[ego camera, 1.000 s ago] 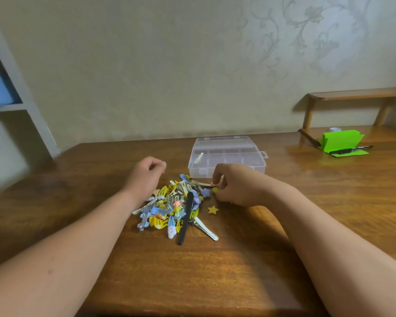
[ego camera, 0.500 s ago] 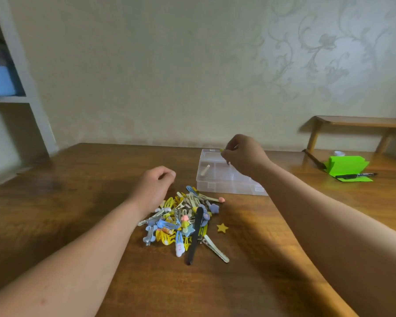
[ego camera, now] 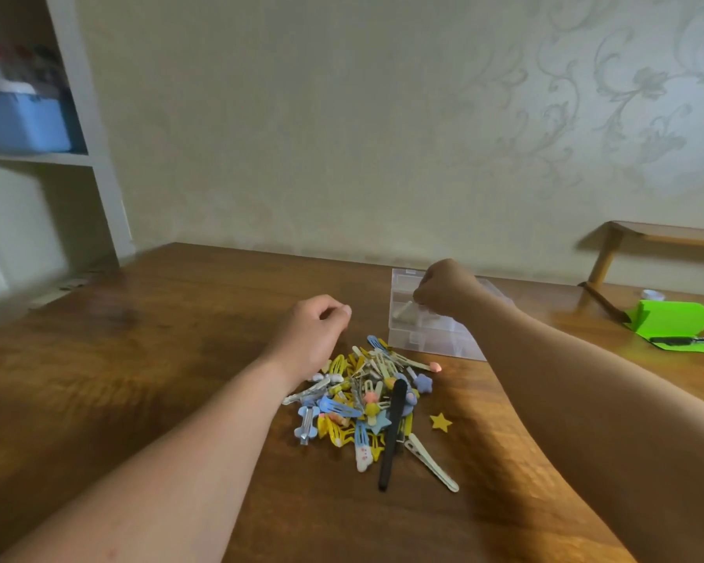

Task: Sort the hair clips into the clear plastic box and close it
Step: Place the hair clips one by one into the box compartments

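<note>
Head view is looking down on a brown wooden table, where a heap of coloured hair clips is lying in the middle, with a long black clip resting across its right side and a small yellow star clip sitting just right of it. Beyond the heap, the clear plastic compartment box is standing open with a pale clip lying in a left compartment. Hovering over the box, the right hand is showing curled fingers; whether they are pinching anything, I cannot tell. Loosely clenched and holding nothing, the left hand is hanging at the heap's far left edge. Far right, a bright green folded paper holder is sitting with a black pen on it.
</note>
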Demonstrator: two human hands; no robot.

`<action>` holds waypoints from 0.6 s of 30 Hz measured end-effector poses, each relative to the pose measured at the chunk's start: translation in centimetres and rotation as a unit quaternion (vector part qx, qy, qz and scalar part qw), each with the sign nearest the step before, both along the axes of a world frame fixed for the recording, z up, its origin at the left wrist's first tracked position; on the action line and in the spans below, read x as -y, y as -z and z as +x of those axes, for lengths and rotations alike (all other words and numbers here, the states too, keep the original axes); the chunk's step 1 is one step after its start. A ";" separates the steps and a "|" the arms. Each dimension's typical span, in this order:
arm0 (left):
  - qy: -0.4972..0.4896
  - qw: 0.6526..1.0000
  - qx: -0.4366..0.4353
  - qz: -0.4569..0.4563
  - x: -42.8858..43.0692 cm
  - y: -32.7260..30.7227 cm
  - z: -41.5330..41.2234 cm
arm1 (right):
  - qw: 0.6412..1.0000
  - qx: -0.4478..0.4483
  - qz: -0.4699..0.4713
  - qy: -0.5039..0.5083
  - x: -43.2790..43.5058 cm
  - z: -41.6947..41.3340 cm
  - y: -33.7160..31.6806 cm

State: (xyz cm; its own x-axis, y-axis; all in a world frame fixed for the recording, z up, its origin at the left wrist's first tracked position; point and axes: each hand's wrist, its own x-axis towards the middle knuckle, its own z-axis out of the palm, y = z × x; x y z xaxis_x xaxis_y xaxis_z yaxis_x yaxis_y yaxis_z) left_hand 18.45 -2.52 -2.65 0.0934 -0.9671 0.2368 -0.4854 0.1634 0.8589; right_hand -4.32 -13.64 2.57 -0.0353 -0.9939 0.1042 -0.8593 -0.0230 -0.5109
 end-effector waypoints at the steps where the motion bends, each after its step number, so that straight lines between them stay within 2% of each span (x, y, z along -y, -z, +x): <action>1: -0.001 1.000 -0.001 0.001 -0.1 -0.1 0.0 | 1.000 0.001 0.003 0.002 0.1 -0.1 -0.1; 4: -0.005 1.000 0.002 0.004 -0.3 -0.3 0.0 | 0.999 -0.003 0.041 -0.011 0.5 -0.2 -0.4; 8: -0.005 1.000 0.013 0.003 -0.7 -0.7 -0.3 | 0.991 -0.088 0.090 -0.044 0.6 -0.3 -1.6; 14: -0.007 1.000 0.011 0.017 -0.8 -0.8 -0.2 | 0.948 -0.182 0.238 -0.106 1.3 -0.1 -4.0; 18: -0.011 1.000 0.014 0.025 -0.7 -0.9 -0.1 | 0.919 -0.258 0.235 -0.185 1.5 0.8 -4.9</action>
